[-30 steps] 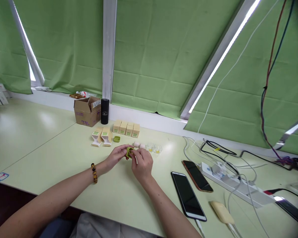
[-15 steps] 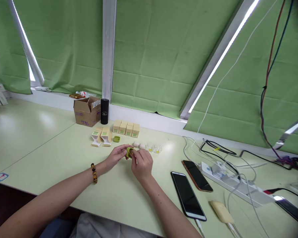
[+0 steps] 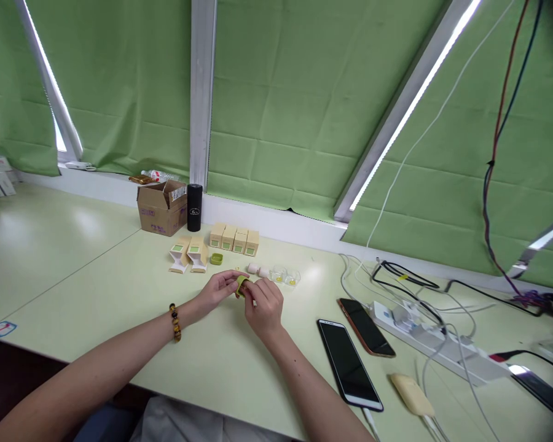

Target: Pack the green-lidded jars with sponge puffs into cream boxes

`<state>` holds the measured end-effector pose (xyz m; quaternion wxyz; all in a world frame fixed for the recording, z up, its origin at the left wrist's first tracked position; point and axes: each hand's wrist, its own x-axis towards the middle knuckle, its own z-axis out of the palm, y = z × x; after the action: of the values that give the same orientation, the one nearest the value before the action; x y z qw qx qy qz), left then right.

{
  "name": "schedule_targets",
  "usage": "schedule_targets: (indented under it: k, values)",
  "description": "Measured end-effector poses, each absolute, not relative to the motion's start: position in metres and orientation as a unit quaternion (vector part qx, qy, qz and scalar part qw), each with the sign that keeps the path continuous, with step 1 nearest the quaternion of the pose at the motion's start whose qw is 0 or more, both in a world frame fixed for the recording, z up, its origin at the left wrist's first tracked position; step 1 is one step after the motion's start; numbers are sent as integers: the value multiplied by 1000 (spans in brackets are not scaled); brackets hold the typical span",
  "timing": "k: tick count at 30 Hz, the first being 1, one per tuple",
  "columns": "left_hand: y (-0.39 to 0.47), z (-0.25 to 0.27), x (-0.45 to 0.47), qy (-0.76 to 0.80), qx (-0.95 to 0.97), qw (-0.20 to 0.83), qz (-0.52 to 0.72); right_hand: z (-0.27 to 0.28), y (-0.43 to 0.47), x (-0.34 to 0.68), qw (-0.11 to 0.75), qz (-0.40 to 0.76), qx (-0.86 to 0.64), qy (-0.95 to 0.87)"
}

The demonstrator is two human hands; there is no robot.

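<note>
Over the table, my left hand and my right hand both grip a small olive-green square case. The right fingers press at its opening and hide part of it. A similar green case lies just beyond my left hand. Two pale pinkish pieces rest behind my hands, beside clear plastic cups with yellow bits inside. Two opened small cartons stand to the left, with several closed cartons in a row behind.
A cardboard box and a black tumbler stand at the back left. To the right lie two phones, a white power strip with tangled cables, and a cream-coloured oval device. Green blinds hang behind the table.
The green case has turned in my fingers, so its opening shows less. Both hands stay in nearly the same place, and the things on the table have not moved.
</note>
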<state>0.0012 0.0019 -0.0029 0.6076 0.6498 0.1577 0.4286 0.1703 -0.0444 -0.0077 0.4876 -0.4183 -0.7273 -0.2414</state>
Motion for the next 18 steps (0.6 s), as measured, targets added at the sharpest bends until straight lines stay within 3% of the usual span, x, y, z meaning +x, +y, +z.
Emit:
schedule_targets:
  k: [7, 18]
  values:
    - [4, 3, 1, 171, 613, 601, 484, -8, -47, 179, 498, -183, -367, -764]
    - [-5, 5, 5, 250, 670, 440, 543, -18, -42, 170, 534, -127, -427, -718]
